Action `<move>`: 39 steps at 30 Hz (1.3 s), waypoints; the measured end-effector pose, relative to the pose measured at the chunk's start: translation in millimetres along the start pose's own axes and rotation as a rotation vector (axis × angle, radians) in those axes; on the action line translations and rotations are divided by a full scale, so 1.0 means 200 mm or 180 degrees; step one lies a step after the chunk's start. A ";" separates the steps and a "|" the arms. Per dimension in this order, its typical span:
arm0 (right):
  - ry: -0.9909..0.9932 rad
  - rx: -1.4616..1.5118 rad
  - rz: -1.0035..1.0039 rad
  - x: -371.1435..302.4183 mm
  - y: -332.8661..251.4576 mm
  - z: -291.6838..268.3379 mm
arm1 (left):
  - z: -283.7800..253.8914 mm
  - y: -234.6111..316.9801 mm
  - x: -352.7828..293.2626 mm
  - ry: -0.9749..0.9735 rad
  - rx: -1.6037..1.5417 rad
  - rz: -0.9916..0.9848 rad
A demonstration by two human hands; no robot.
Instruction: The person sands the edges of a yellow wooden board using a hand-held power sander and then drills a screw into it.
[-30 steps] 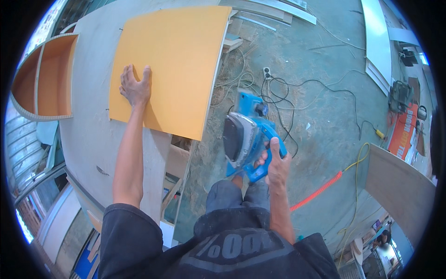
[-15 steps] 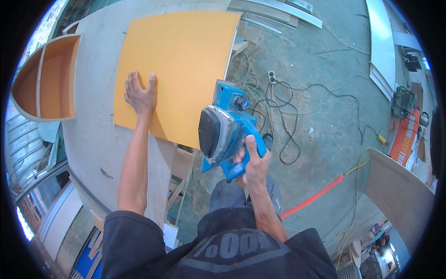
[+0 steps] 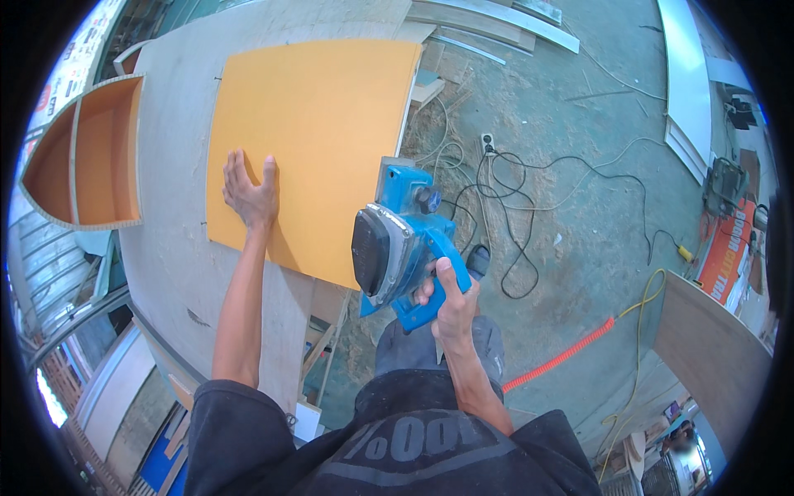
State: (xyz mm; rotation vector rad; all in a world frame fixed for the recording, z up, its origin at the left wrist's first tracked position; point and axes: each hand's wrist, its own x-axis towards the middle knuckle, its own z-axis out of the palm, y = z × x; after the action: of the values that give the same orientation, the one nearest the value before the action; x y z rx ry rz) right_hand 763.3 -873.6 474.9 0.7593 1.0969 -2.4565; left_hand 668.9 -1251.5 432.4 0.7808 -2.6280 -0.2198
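Note:
A yellow-orange panel (image 3: 322, 124) lies flat on a pale worktable (image 3: 169, 273). My left hand (image 3: 251, 194) rests on its left part with the fingers stretched out, holding nothing. My right hand (image 3: 453, 302) is wrapped round the handle of a blue electric planer (image 3: 405, 194), which has a black cover on its side. The planer sits along the panel's right edge, near the corner closest to me; its underside is hidden, so I cannot tell how fully it touches the edge.
An orange-lined boat-shaped shelf (image 3: 107, 157) stands on the table's left. Black cables run from a power strip (image 3: 487, 145) across the dusty floor (image 3: 571, 215). An orange coiled hose (image 3: 562, 355) lies at the right. Boards (image 3: 488, 23) lie at the far side, and a curved panel (image 3: 711, 331) stands right.
The view has shifted, so the panel and table sit slightly lower. Both hands keep their holds, and the planer stays by the near right corner of the panel.

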 end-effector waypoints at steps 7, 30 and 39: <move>-0.0069 -0.0172 -0.0046 0.01 -0.02 0.02 | -0.02 0.00 0.01 0.0045 -0.0017 0.0034; -0.0311 0.0203 -0.0205 -0.02 -0.01 0.02 | -0.08 -0.01 -0.01 0.0015 -0.0010 0.0031; -0.0228 0.0766 0.0385 0.03 0.00 0.00 | -0.09 0.00 0.01 0.0009 0.0153 0.0024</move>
State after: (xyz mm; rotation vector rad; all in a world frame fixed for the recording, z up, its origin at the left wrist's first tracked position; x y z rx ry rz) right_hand 758.4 -874.1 471.2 0.7752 0.7157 -2.5175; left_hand 675.2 -1252.8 449.5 0.7862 -2.6420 -0.1540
